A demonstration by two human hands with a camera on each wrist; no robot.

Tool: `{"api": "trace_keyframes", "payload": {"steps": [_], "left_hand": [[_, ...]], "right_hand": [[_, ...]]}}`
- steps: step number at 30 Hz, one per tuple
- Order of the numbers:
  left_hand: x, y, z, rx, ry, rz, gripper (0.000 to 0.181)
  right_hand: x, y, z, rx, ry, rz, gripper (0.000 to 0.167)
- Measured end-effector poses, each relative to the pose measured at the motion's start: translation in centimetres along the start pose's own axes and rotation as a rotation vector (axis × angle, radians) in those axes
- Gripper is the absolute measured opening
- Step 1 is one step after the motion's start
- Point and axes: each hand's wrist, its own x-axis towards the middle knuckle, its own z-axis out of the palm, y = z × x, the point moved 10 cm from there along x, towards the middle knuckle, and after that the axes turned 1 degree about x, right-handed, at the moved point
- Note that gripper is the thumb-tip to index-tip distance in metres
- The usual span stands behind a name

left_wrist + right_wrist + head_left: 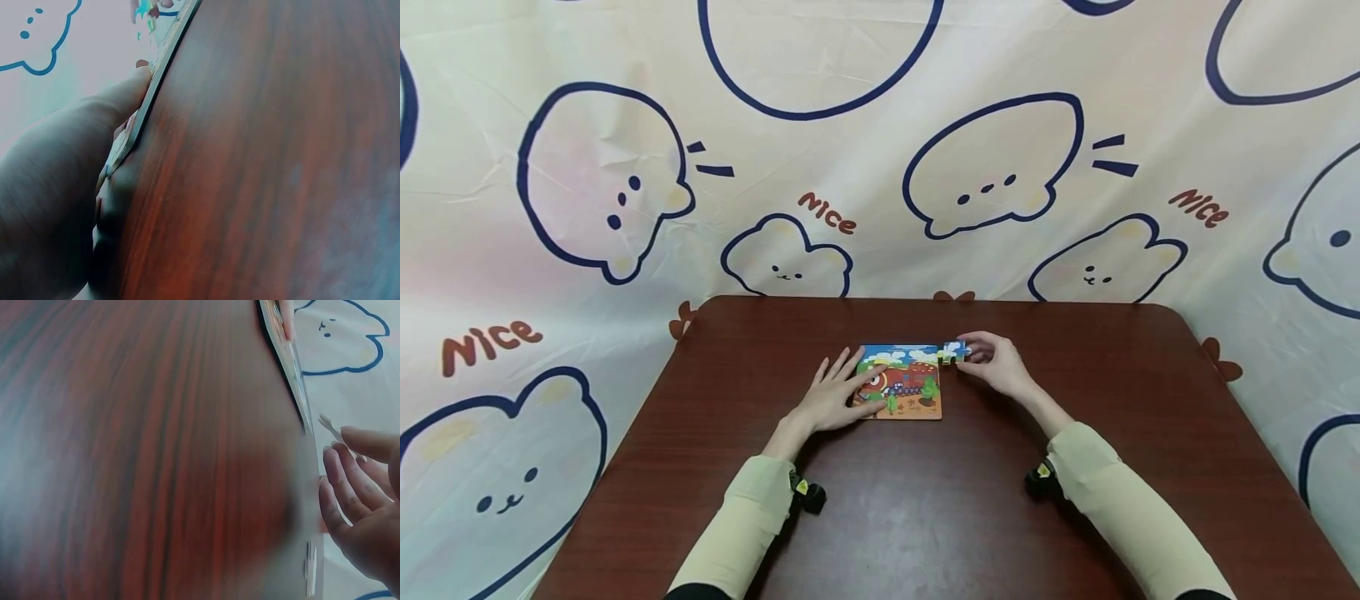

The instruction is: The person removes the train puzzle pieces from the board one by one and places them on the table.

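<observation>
A flat jigsaw puzzle board (917,392) with a colourful picture of a red train, green cacti and blue sky lies on the table. My left hand (833,398) rests on its left side with fingers spread, the thumb lying over the lower part. In the left wrist view the thumb (128,94) touches the board's top by its edge. At the board's upper right corner, my right hand (996,362) pinches a blue and white puzzle piece (953,352) between thumb and fingers. The right wrist view shows that piece (330,428) edge-on, raised above the table.
The dark brown wooden table (925,500) has rounded far corners. Behind it hangs a pale cloth (865,167) with cartoon outlines. Each sleeve has a small black wrist camera; the left one (808,496) and the right one (1041,482) sit near the table surface.
</observation>
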Motion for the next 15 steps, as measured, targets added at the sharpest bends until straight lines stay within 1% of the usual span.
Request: {"api": "trace_keyframes", "payload": {"steps": [11,15], "left_hand": [[-0.1,0.0,0.0,-0.005,-0.004,-0.002,0.075],[0.0,0.0,0.0,-0.008,-0.002,0.001,0.075]], "right_hand": [[-0.8,1.4,-2.7,-0.071,0.016,0.045,0.045],[-1.0,1.9,-3.1,-0.062,0.003,0.058,0.045]]}}
